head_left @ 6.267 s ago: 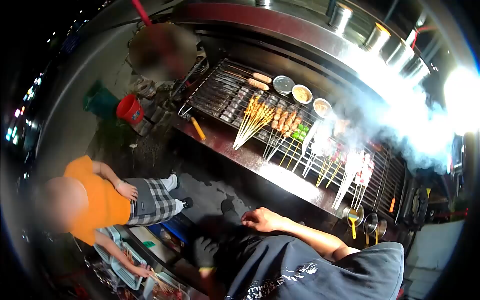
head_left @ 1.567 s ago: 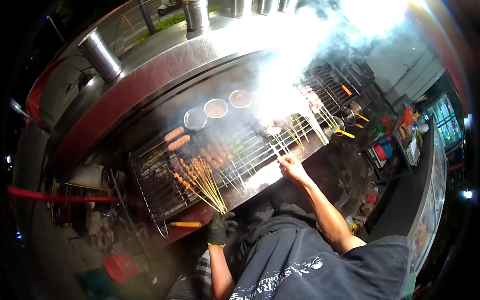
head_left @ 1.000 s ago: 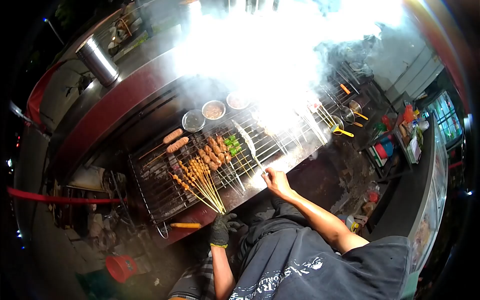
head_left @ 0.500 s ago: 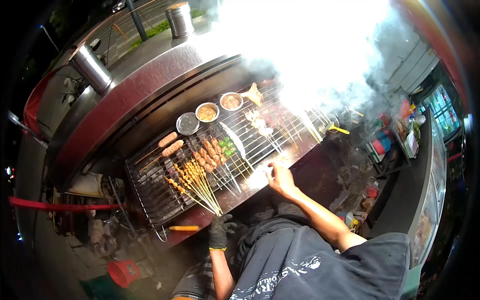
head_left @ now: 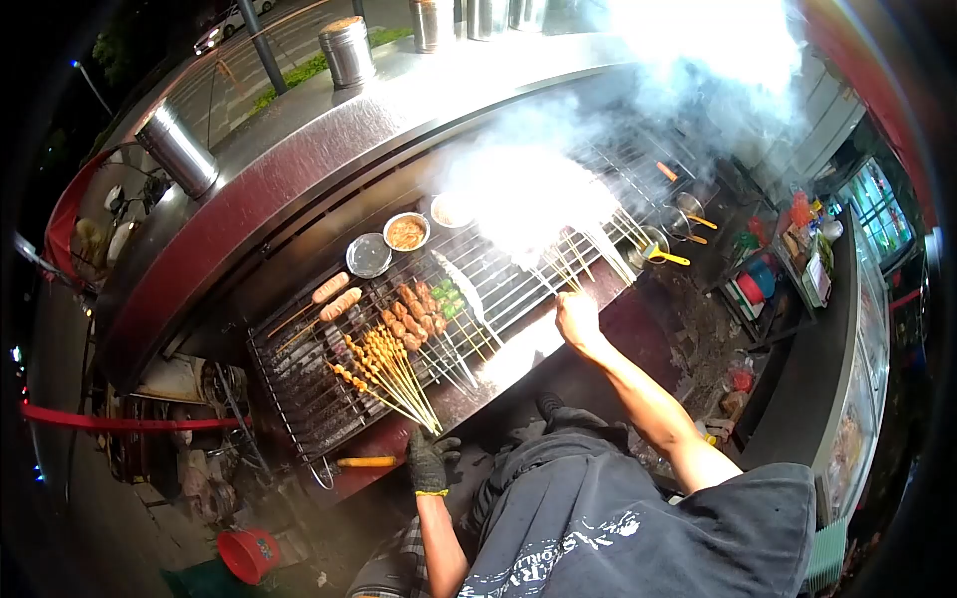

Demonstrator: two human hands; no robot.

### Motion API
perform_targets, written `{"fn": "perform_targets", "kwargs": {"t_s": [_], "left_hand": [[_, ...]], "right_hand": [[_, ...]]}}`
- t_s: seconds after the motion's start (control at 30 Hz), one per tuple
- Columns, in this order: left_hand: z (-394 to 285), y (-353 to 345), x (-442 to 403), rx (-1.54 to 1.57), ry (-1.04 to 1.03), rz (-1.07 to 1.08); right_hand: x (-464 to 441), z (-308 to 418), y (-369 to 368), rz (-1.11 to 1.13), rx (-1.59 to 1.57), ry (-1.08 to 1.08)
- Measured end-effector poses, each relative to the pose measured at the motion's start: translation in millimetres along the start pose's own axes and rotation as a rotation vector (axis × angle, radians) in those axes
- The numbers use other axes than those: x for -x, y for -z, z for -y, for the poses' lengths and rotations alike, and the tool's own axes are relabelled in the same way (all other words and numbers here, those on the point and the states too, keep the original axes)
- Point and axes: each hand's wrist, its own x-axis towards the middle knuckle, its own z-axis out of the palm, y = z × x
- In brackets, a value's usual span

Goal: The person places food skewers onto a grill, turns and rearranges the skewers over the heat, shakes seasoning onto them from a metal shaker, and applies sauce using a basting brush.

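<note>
My right hand (head_left: 578,321) is bare and closed at the grill's front edge, gripping the stick end of a skewer (head_left: 546,283); bright glare hides the food on it. My left hand (head_left: 429,464) wears a dark glove and stands just below the stick ends of a fanned bunch of thin skewers (head_left: 389,371). Its fingers look apart, with nothing seen in them. Beside that bunch lie meat skewers (head_left: 413,315), green pepper skewers (head_left: 448,298) and a long foil-like silver piece (head_left: 461,284). Two sausages on sticks (head_left: 341,304) rest farther left on the grill grate (head_left: 299,399).
Metal bowls, one with orange-brown contents (head_left: 407,233), stand at the grate's back. Steel canisters (head_left: 346,53) line the ledge. Smoke and glare cover the far right grate. A yellow-handled tool (head_left: 666,256) lies at right; a red bucket (head_left: 248,555) sits on the floor.
My right hand has moved right and up from the bare front edge to the skewer sticks, and its fingers have closed. My left hand has shifted slightly down and left. The smoke glare has spread lower.
</note>
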Motion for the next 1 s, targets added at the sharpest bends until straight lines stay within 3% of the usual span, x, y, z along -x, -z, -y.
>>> {"fn": "perform_targets", "kwargs": {"t_s": [0.17,0.27,0.3,0.37,0.43,0.5,0.57,0.63,0.7,0.73,0.77,0.83,0.87,0.97,1.0], "left_hand": [[7.6,11.7,32.3,-0.056,0.035,-0.123],[22.1,32.0,39.8,-0.061,0.075,-0.192],[25.3,35.9,41.1,-0.06,0.073,-0.198],[22.9,29.5,51.8,-0.147,0.193,-0.166],[19.7,9.6,63.5,-0.161,0.177,-0.138],[20.5,-10.6,68.7,-0.183,0.17,-0.105],[23.0,-30.9,67.9,-0.355,0.045,0.177],[32.7,-55.5,59.4,-0.264,0.064,0.208],[46.4,-80.0,41.1,-0.647,-0.062,0.325],[45.8,-104.8,37.9,-0.57,0.077,0.256],[42.4,-133.1,36.8,-0.576,0.079,0.257],[35.9,-193.9,35.2,-1.22,-0.125,0.274],[36.3,-221.7,32.9,-1.311,-0.309,0.301],[71.7,-269.0,-9.6,-1.145,-0.218,0.265],[62.9,-310.0,-10.1,-0.857,0.034,0.254]], "right_hand": [[1.8,14.0,29.0,0.17,-0.434,-0.268],[14.0,13.3,6.8,0.749,-1.511,-0.73],[21.6,13.0,-7.5,0.793,-1.603,-0.817],[29.0,21.6,-12.6,0.812,-1.621,-0.921],[30.4,25.1,-19.6,0.83,-1.682,-0.952],[33.0,24.2,-26.3,0.67,-1.635,-0.879],[30.5,22.7,-25.5,0.682,-1.589,-0.85],[31.1,22.4,-22.8,0.7,-1.543,-0.804],[34.5,13.2,-14.8,0.756,-1.469,-0.748],[32.1,7.2,1.4,0.783,-1.383,-0.73],[29.7,-0.1,16.2,0.81,-1.297,-0.711],[27.3,-29.8,35.6,0.791,-1.262,-0.696],[26.4,-48.8,44.9,0.739,-1.227,-0.675],[17.4,-115.7,72.7,0.534,-1.076,-0.608],[10.4,-139.4,85.1,0.452,-1.066,-0.628]]}}
